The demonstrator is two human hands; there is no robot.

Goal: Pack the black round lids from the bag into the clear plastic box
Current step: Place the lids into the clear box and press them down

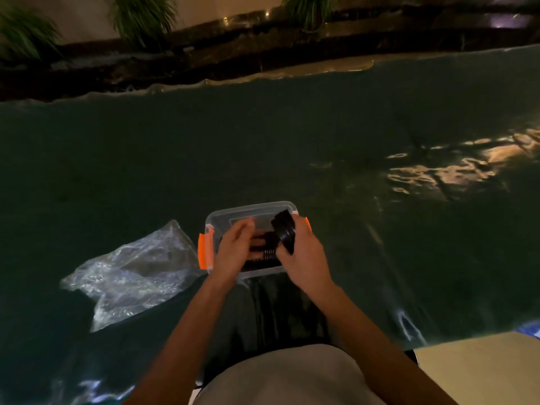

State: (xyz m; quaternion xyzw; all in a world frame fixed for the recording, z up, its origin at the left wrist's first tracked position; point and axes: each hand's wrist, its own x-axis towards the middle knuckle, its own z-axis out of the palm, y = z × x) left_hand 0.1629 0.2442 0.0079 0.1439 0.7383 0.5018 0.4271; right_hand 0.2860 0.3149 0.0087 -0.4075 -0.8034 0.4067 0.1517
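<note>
Centre frame, the clear plastic box (251, 210) with orange latches (203, 250) holds a ribbed row of black round lids (261, 260). The right hand (304, 252) grips a lid stack (285, 230); the left hand (235, 248) hovers half-open. A crinkled bag (128, 273) lies at lower left.

I see a clear box (233, 213) with bright orange clips, one on its left end (203, 251) and one on its right end (306, 223). The lids (284, 232) are glossy black, and the row of them (263, 260) along the box's near side shows fine ridged edges that read as thin pale stripes on black. The bag (131, 273) near the table's left edge is colourless, with white glints across its creases. The table cover (263, 141) is dark green, almost teal, streaked with warm orange-white reflections towards the right edge. I see a beige garment (286, 378) at the near edge and green plants (143, 16) beyond the far edge.
</note>
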